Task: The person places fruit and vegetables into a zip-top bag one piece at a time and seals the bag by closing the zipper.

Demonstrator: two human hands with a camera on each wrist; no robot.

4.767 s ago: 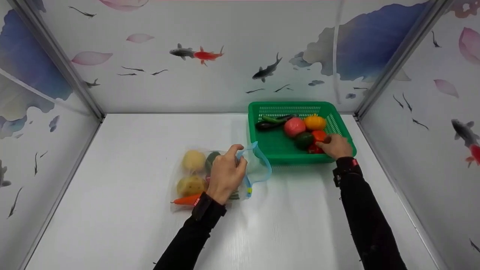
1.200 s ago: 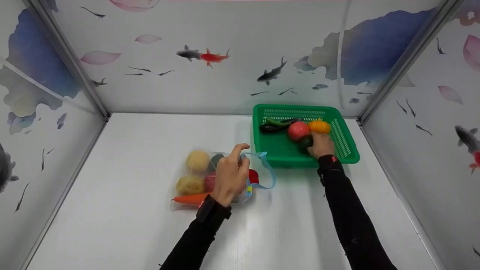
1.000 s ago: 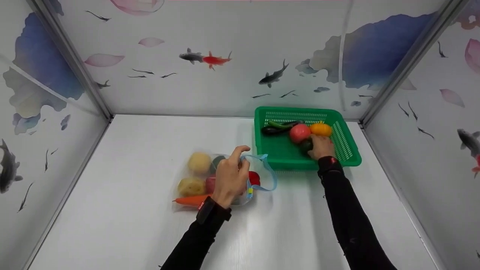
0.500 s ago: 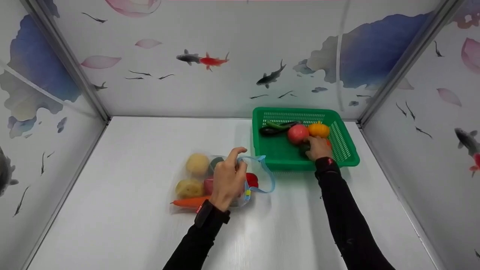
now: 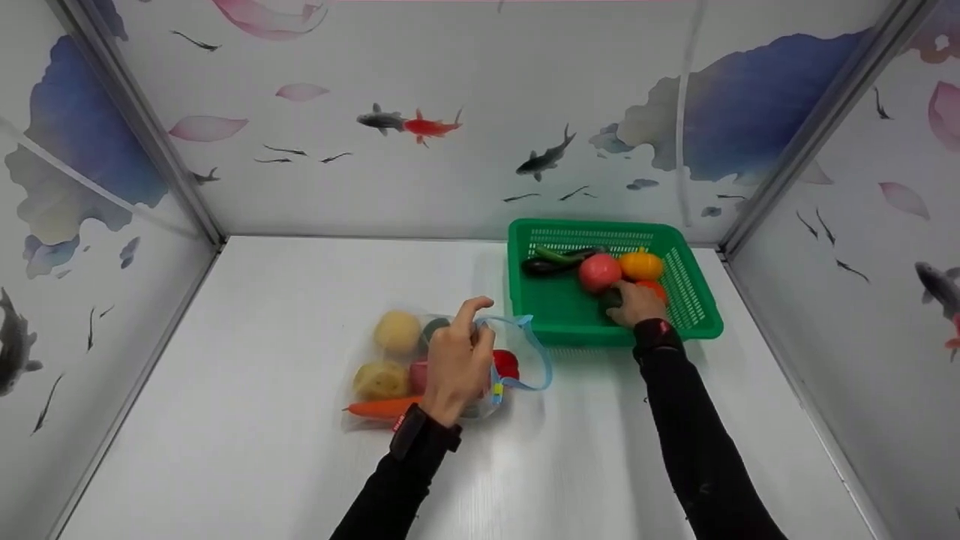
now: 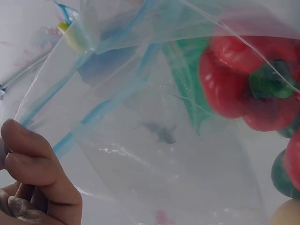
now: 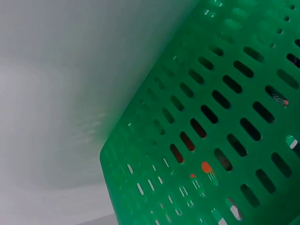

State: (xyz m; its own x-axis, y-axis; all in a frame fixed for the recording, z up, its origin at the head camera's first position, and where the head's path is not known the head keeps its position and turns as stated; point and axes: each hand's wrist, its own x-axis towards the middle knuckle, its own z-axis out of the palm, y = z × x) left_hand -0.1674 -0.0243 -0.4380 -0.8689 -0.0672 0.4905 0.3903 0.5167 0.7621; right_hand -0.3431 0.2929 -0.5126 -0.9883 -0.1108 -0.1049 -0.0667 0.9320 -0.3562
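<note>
We pinch the bag (image 5: 526,386) at its mouth with the left hand (image 5: 459,366), holding it open, and grip the avocado (image 5: 608,302) in the basket (image 5: 551,301) with the right hand (image 5: 640,304), ideally securing it before lifting clear.

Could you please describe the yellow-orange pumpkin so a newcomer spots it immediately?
Find the green plastic basket. Towards its back right, behind the person's right hand, the round yellow-orange pumpkin sits right of a round pink fruit. No other produce there looks yellow.
</note>
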